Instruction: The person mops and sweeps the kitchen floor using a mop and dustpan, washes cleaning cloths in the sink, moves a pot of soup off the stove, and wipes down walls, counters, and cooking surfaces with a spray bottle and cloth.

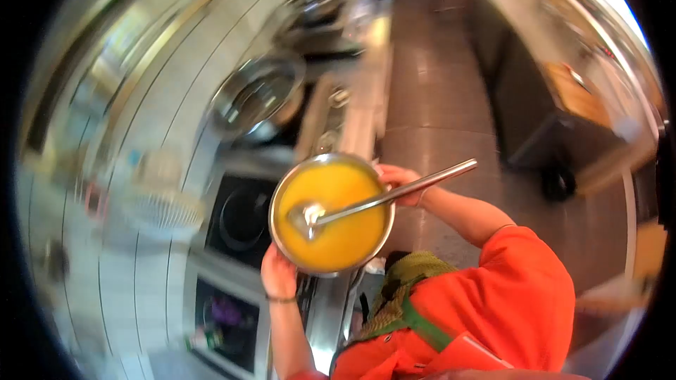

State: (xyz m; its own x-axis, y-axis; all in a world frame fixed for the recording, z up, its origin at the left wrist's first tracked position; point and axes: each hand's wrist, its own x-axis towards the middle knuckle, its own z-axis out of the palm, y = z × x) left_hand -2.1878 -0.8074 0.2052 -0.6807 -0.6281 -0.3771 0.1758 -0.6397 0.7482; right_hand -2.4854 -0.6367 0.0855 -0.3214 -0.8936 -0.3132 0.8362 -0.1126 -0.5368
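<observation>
A round metal bowl (pixel 325 158) is held up in front of my body by both hands. Thick-looking yellow-orange liquid (pixel 348 239) fills much of it. A metal ladle (pixel 384 198) lies across the bowl, its head in the liquid and its handle sticking out past the right rim. My left hand (pixel 279 272) grips the near-left side of the bowl, with some fingers hidden beneath it. On the far-right side my right hand (pixel 401 181) is closed on the rim, below the ladle's handle.
Left of the bowl is a black cooktop (pixel 243 218). Beyond it a large metal pot (pixel 257 98) stands on the stove line, by a white tiled wall (pixel 134 267). A counter (pixel 535 109) stands across the brown floor (pixel 436 98) on the right. Motion blurs the surroundings.
</observation>
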